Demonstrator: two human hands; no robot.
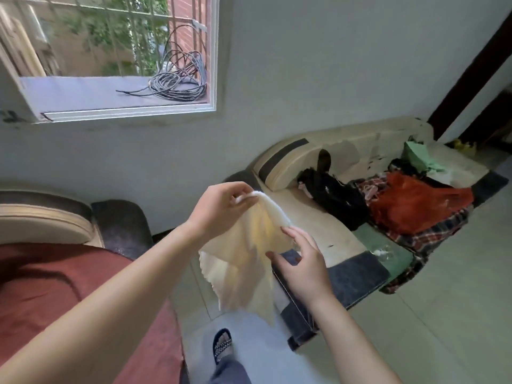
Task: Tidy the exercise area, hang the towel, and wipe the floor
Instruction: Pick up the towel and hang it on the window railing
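A pale cream towel (243, 261) hangs in the air in front of me, above the tiled floor (415, 314). My left hand (221, 209) pinches its top corner between thumb and fingers. My right hand (299, 261) is just to the right of the cloth, fingers spread, its fingertips touching the towel's right edge without closing on it. The towel's lower part drapes loose and crumpled towards my foot.
A sofa with a red cover (69, 286) is at the left. A cream and dark sofa (332, 245) at the right holds a black bag (332, 195), red cloth (415, 203) and plaid fabric. A window (110, 51) with coiled cables is above. My sandalled foot (221, 345) stands between.
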